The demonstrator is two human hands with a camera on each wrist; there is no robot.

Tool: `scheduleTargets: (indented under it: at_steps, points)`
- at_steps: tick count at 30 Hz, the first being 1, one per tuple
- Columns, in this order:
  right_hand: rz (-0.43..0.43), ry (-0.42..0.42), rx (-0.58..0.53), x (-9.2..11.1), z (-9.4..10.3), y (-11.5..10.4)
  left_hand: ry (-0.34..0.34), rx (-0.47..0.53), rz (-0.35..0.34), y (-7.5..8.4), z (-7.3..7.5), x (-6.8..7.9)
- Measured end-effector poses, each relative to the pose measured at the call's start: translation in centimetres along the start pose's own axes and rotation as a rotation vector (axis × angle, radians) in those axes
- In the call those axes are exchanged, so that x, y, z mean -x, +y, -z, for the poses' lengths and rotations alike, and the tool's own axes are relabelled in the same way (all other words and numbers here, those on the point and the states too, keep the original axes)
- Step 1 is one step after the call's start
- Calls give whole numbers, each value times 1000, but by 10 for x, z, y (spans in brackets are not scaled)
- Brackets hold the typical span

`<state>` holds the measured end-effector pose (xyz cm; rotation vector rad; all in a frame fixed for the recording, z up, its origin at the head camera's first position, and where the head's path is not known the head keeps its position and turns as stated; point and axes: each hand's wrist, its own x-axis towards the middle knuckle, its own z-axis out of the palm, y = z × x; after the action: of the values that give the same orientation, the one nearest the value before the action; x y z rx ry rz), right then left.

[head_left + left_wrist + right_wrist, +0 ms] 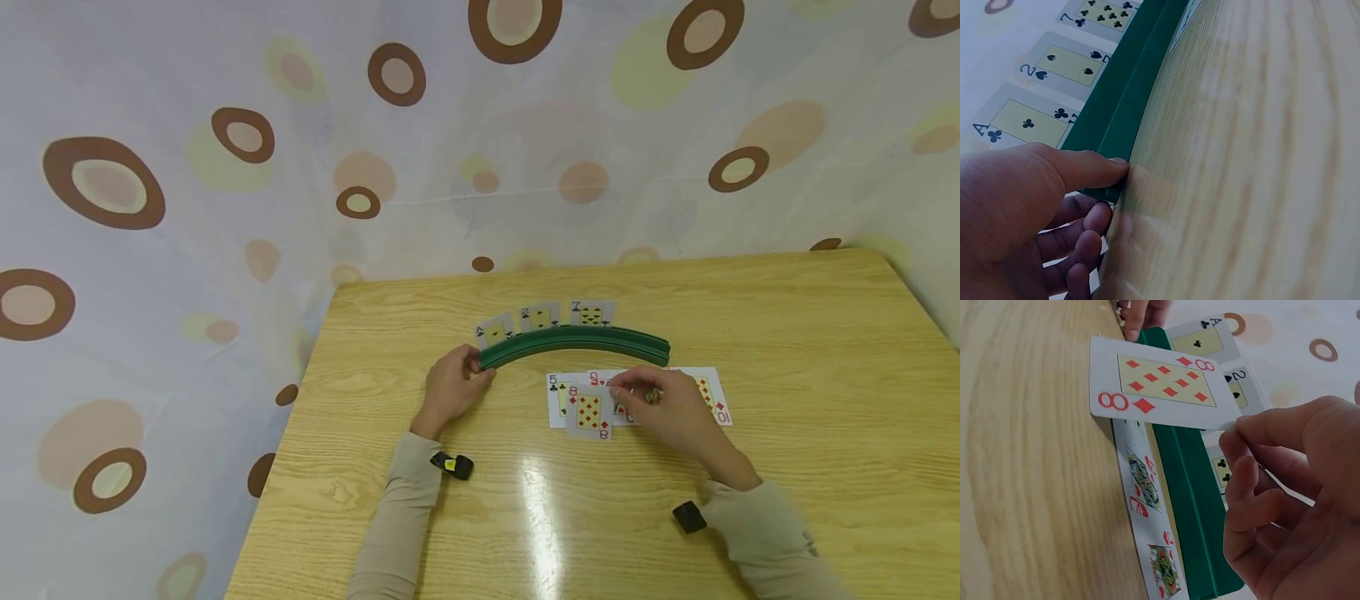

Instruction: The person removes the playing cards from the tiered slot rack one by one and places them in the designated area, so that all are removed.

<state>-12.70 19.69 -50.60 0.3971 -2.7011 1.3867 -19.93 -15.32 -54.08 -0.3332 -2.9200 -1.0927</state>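
My left hand [453,387] grips the left end of a curved green card holder [573,337], its thumb on the front in the left wrist view. In the holder stand the ace of clubs [1029,122], the two of spades [1069,65] and the seven of clubs [592,314]. My right hand [671,408] pinches the eight of diamonds [1160,384] by one corner between thumb and forefinger. That card is held face up above a row of cards before the holder. The row shows the five of clubs [557,402] at its left end and red face cards [1144,481] further along.
At the right end of the row lies the ten of diamonds [716,396], partly behind my right hand. All of this is on a light wooden table [825,400]. A white curtain with brown circles [450,150] hangs along the table's back and left sides.
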Motion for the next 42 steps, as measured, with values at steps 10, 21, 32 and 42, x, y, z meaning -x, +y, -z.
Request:
scheduleTargets:
  at_steps: [10,21,32,42]
  points:
    - [0,-114,33,6,-17,-1,-5,-1,4,2,1,1]
    - [-2,-211,138,9,-31,-7,-10,-5,14,1,1,1]
    - [2,-218,192,10,-33,-7,-7,-22,5,0,0,-1]
    - [-44,-136,150,7,-18,-6,-8,-19,1,-1,0,0]
